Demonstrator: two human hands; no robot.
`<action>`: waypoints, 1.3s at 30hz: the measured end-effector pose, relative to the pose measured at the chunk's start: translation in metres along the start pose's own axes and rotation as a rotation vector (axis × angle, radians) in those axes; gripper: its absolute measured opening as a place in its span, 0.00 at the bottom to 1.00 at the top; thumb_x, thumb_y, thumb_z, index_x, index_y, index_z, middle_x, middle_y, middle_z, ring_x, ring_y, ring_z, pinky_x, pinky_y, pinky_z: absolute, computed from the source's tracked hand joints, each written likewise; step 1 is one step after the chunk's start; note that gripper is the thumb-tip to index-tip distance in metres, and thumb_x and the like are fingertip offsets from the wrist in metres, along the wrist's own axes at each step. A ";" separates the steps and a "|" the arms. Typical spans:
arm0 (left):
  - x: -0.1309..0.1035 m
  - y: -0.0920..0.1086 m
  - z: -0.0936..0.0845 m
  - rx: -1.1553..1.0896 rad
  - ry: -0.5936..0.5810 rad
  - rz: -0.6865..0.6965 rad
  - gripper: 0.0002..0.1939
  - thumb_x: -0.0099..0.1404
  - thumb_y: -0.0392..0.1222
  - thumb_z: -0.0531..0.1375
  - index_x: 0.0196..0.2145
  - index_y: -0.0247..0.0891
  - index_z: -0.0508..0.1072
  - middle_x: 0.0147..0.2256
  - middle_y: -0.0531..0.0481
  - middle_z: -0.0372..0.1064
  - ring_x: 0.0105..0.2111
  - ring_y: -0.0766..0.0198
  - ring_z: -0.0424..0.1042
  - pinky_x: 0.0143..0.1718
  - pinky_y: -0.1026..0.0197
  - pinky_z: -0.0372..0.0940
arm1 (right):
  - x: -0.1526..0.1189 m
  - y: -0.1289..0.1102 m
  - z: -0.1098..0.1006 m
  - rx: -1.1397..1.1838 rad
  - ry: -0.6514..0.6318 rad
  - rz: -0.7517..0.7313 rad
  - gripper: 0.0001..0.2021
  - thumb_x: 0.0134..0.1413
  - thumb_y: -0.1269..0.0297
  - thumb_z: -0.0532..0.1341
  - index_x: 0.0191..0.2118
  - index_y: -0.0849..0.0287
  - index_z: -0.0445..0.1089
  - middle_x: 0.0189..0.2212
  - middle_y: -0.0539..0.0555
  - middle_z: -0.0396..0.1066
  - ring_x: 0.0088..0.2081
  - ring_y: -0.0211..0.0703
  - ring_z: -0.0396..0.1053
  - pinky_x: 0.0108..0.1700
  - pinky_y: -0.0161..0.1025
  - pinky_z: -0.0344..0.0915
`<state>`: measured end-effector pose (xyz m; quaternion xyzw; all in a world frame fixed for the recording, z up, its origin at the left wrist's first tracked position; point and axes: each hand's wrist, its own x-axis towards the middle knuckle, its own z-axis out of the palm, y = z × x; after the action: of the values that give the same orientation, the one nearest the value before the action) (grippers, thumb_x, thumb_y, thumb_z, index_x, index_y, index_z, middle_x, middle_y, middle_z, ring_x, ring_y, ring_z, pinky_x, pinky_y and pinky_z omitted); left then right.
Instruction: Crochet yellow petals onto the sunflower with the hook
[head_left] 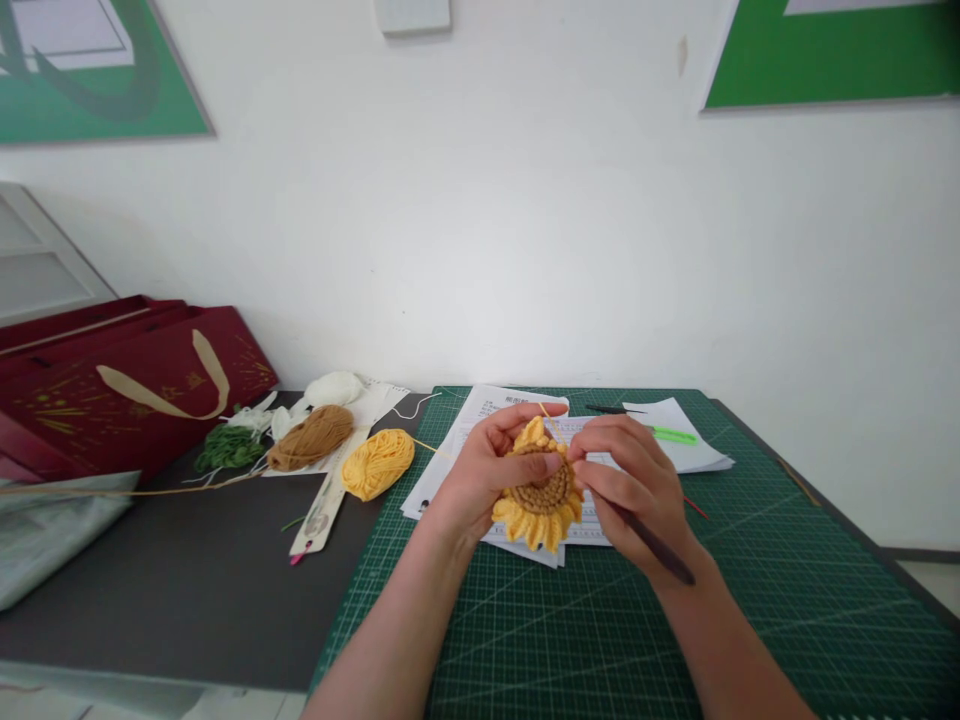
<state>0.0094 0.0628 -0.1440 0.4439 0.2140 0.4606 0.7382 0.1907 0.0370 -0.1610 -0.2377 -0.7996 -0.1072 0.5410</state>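
A crocheted sunflower with a brown round centre and yellow petals is held up over the green cutting mat. My left hand grips it from the left, thumb on the brown centre. Yellow yarn passes over the raised index finger of that hand. My right hand is closed around a crochet hook with a dark brown handle, its fingertips at the flower's right edge. The hook's tip is hidden by the fingers and petals. Yellow yarn trails from a yellow ball on the left.
Printed sheets lie under the hands on the cutting mat. Behind the right hand are a green cutter and white paper. Brown, green and white yarn, a bookmark and a red bag stand left.
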 end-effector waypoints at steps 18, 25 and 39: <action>0.005 -0.010 0.003 0.074 0.183 0.211 0.32 0.49 0.33 0.75 0.53 0.40 0.76 0.32 0.53 0.75 0.31 0.66 0.71 0.35 0.65 0.65 | -0.008 -0.003 0.029 -0.214 0.222 0.120 0.13 0.56 0.79 0.61 0.43 0.54 0.67 0.36 0.54 0.71 0.38 0.47 0.70 0.42 0.49 0.70; 0.004 -0.005 -0.003 0.147 0.139 0.171 0.31 0.50 0.33 0.75 0.53 0.39 0.77 0.31 0.52 0.74 0.31 0.66 0.71 0.35 0.63 0.65 | -0.009 -0.003 0.018 -0.041 0.352 0.403 0.04 0.65 0.69 0.57 0.40 0.54 0.68 0.30 0.51 0.70 0.33 0.43 0.69 0.37 0.42 0.66; 0.004 -0.004 -0.004 -0.007 0.094 0.092 0.30 0.48 0.34 0.76 0.50 0.41 0.80 0.31 0.51 0.77 0.29 0.67 0.74 0.36 0.64 0.67 | -0.001 -0.003 0.037 0.896 0.364 0.953 0.18 0.57 0.52 0.67 0.29 0.54 0.59 0.27 0.47 0.67 0.31 0.38 0.67 0.37 0.39 0.68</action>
<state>0.0107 0.0677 -0.1490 0.4286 0.2263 0.5152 0.7068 0.1596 0.0498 -0.1759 -0.2951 -0.4711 0.4463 0.7013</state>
